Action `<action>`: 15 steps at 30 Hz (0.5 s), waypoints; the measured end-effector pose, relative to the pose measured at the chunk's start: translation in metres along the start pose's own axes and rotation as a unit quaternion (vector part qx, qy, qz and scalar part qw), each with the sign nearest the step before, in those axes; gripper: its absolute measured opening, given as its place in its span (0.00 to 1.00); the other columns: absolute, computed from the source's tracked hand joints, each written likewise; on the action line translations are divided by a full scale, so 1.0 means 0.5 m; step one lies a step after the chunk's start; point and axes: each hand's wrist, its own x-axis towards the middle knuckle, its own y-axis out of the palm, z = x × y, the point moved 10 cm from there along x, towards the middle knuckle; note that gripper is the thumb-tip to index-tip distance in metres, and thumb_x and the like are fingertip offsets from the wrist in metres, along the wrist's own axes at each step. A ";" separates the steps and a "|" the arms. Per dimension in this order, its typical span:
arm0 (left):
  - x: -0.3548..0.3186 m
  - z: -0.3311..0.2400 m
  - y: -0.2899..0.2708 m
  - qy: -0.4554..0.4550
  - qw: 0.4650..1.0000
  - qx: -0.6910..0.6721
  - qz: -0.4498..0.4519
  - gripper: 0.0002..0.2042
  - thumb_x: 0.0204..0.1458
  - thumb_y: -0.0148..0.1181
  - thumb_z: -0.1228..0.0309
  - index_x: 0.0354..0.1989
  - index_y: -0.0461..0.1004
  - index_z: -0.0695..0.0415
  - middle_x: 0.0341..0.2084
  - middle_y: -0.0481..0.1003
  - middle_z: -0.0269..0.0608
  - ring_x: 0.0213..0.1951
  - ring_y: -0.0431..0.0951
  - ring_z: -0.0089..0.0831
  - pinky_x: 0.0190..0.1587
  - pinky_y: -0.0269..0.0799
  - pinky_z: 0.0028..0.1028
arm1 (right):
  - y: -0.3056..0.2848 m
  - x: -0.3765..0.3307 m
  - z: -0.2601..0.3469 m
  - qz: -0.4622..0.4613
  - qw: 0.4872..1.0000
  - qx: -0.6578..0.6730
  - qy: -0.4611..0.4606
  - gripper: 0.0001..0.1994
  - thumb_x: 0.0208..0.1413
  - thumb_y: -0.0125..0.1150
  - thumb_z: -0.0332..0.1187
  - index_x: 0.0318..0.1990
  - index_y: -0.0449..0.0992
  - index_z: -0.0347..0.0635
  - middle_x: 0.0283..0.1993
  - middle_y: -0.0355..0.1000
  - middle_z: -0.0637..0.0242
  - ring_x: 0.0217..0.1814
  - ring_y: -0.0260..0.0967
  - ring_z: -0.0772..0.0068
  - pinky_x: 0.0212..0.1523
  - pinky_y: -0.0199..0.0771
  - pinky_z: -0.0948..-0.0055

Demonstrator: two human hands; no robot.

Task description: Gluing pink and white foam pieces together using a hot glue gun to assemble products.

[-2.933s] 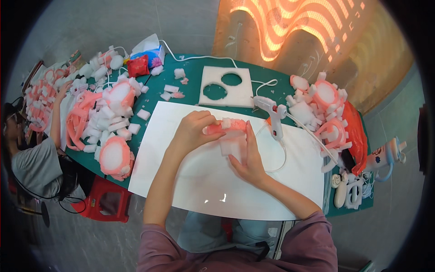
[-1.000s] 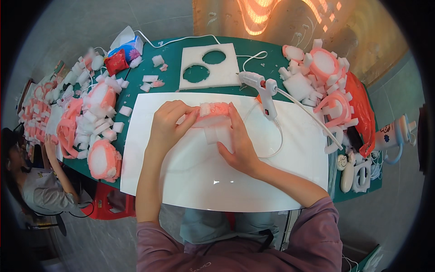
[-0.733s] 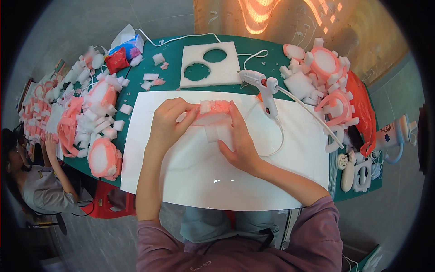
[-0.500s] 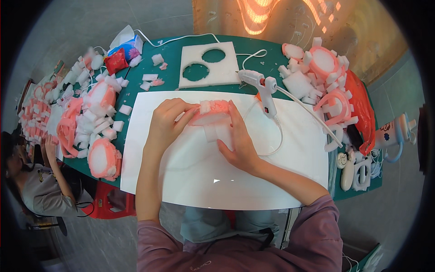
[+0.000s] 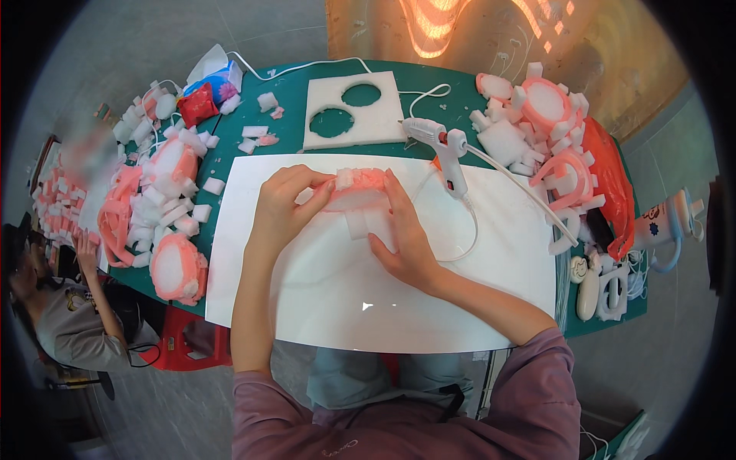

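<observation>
A piece of white foam with a pink foam rim (image 5: 362, 181) is held on edge above the white board (image 5: 330, 307). My left hand (image 5: 285, 201) pinches its left end between thumb and fingers. Along the right end lie the fingers of my right hand (image 5: 406, 244), its thumb beside a pale foam tab (image 5: 358, 225) below the rim. Part of the piece's ends is hidden by my fingers. Just right of my hands, a white glue gun (image 5: 443, 146) rests with its nozzle toward the left.
Beyond the board, a foam sheet with two round holes (image 5: 381, 126) lies on the green tabletop (image 5: 276, 84). Pink and white foam parts (image 5: 172, 222) pile up at left, more foam (image 5: 548, 107) at right. A red bag (image 5: 613, 192) hangs there. A co-worker (image 5: 77, 322) sits far left.
</observation>
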 end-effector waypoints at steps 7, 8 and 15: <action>0.000 0.001 0.003 0.008 1.000 0.004 -0.010 0.03 0.41 0.59 0.78 0.26 0.75 0.62 0.21 0.75 0.38 0.25 0.73 0.30 0.29 0.65 0.25 | -0.001 -0.002 -0.002 -0.008 1.000 0.014 -0.001 0.38 0.41 0.54 0.20 0.62 0.44 0.38 0.66 0.39 0.48 0.68 0.39 0.47 0.64 0.45 0.62; 0.000 0.000 0.002 0.011 1.000 0.001 -0.017 0.02 0.41 0.60 0.77 0.24 0.75 0.61 0.20 0.74 0.38 0.25 0.72 0.31 0.28 0.66 0.26 | -0.003 -0.003 -0.001 -0.015 1.000 0.021 -0.009 0.38 0.41 0.55 0.20 0.62 0.45 0.38 0.67 0.38 0.48 0.68 0.39 0.47 0.64 0.45 0.62; -0.001 0.005 0.001 0.003 1.000 0.004 -0.023 0.03 0.40 0.61 0.75 0.23 0.74 0.60 0.19 0.73 0.38 0.24 0.72 0.33 0.27 0.66 0.27 | -0.001 -0.002 0.003 -0.012 0.999 0.032 -0.018 0.37 0.40 0.55 0.19 0.61 0.47 0.42 0.67 0.37 0.48 0.68 0.39 0.47 0.64 0.46 0.63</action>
